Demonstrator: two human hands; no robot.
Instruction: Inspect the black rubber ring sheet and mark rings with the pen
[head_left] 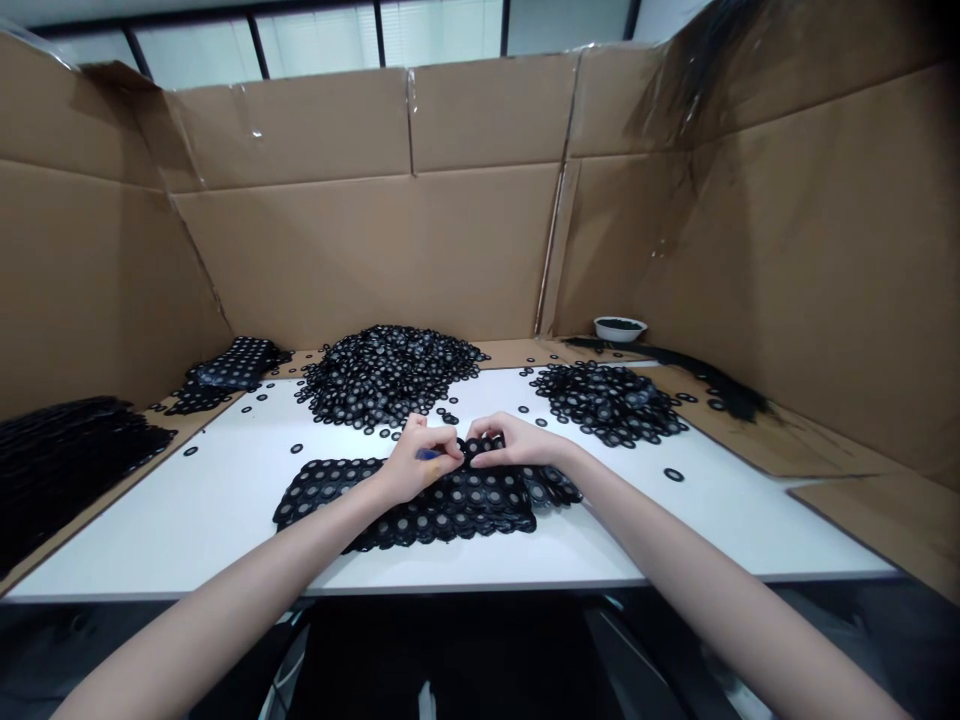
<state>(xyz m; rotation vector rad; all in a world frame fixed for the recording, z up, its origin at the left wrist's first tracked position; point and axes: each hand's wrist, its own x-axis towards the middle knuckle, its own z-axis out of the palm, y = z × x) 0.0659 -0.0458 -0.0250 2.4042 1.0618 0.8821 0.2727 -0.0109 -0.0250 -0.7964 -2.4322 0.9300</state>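
Note:
A sheet of linked black rings (480,510) with pale centres lies on the white table close to its front edge. My left hand (420,462) is closed in a pinch at the sheet's far edge, and a small blue object (428,454) shows between its fingers, too covered to name. Just to the right, my right hand (517,442) has thumb and fingers pinched on the black rings at that same edge. Both sets of fingertips nearly meet. Under the right wrist, a further part of the linked rings (551,487) reaches out.
Heaped loose black rings (386,370) stand behind my hands, with a smaller heap (611,402) to the right. Stacked black sheets (67,460) lie at far left. Black strands (697,370) and a white bowl (620,330) are at back right. Cardboard walls (360,260) surround the table (187,530).

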